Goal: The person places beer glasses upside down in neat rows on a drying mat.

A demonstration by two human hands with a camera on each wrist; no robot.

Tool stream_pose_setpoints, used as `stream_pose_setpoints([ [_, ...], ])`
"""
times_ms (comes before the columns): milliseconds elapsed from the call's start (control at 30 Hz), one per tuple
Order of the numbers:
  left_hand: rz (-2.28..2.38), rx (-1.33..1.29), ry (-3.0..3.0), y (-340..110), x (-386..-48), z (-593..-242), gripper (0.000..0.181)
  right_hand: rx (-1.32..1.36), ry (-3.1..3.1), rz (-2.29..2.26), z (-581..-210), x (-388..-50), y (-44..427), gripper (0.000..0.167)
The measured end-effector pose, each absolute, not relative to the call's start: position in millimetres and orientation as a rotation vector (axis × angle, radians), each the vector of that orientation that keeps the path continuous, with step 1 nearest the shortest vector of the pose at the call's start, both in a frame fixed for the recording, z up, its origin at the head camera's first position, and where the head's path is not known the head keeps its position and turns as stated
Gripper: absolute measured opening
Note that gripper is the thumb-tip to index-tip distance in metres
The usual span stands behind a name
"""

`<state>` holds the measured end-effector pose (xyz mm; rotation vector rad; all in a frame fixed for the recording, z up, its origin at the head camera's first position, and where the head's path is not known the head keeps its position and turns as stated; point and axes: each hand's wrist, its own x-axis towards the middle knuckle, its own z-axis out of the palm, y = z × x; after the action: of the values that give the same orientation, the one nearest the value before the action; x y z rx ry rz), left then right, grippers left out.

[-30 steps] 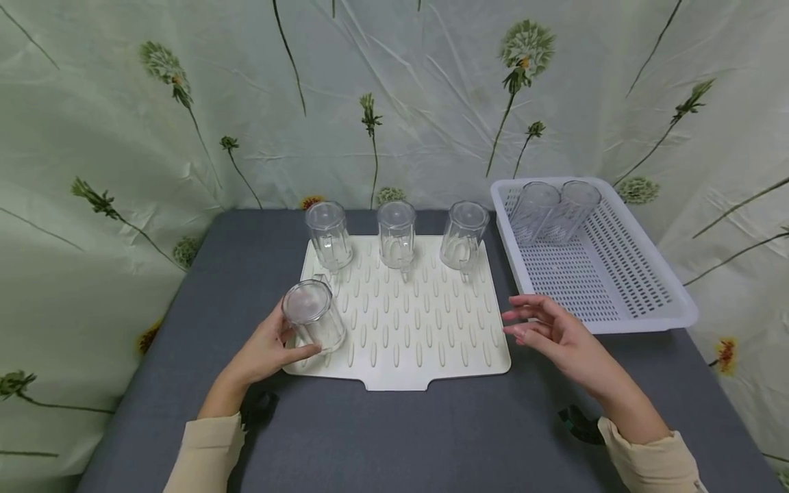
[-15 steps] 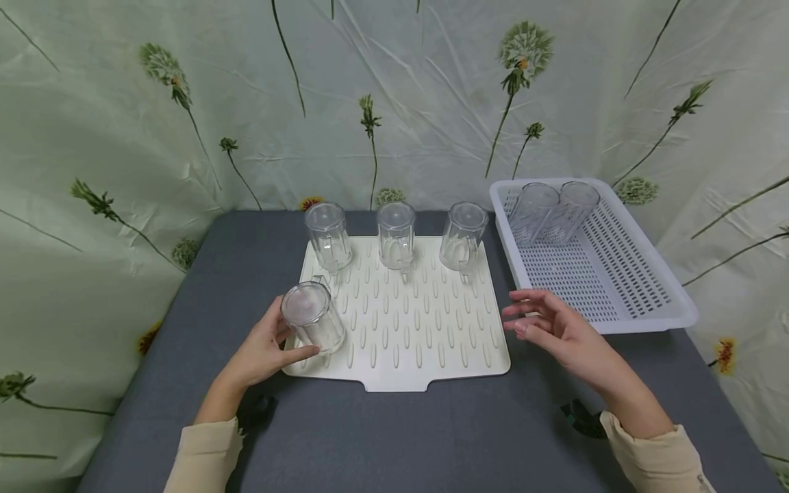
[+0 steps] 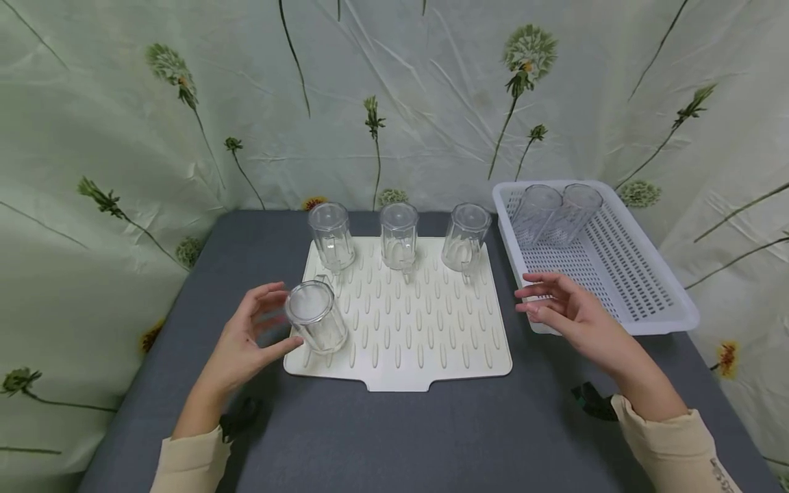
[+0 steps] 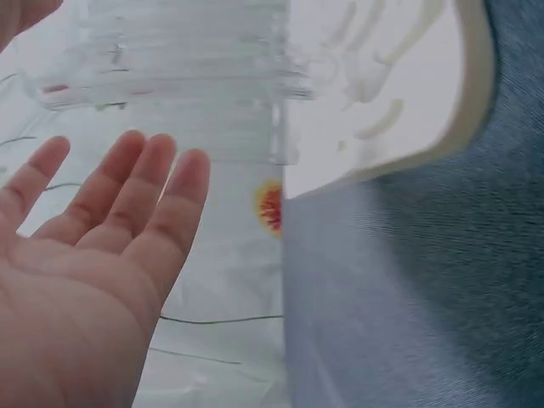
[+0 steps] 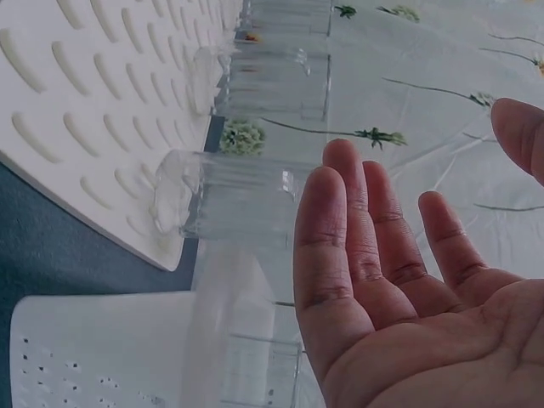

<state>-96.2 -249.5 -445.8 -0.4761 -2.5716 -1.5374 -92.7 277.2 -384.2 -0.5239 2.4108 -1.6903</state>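
A clear glass mug (image 3: 317, 318) stands upside down at the front left of the white ribbed mat (image 3: 401, 335). Just left of it is the left hand (image 3: 237, 346), fingers apart and off the glass; the left wrist view shows that palm (image 4: 85, 280) with nothing in it. Along the mat's back edge stand three more mugs (image 3: 331, 236), (image 3: 398, 236), (image 3: 466, 236). Over the near left corner of the white basket (image 3: 662, 322) hovers the right hand (image 3: 579, 315), fingers loosely bent, holding nothing; its bare palm (image 5: 425, 323) fills the right wrist view.
Two clear glasses (image 3: 535, 213), (image 3: 573, 212) lean at the back left inside the basket, which stands right of the mat. A dark grey cloth (image 3: 431, 438) covers the table. Behind hangs a pale curtain (image 3: 444, 103) with a flower print.
The left hand has let go of the front left mug and drawn back to the left, its fingers spread. The right hand has shifted slightly right and away from the body, toward the basket.
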Motion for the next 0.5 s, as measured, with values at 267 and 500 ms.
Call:
stream_pose_setpoints([
  [267,-1.447,-0.445,-2.381,-245,-84,-423,0.083,-0.484,2.459,-1.674,-382,-103,287,0.045],
  [500,-1.491,-0.523,-2.123,-232,-69,-407,0.065,-0.427,2.551,-1.641,-382,-115,299,0.043],
])
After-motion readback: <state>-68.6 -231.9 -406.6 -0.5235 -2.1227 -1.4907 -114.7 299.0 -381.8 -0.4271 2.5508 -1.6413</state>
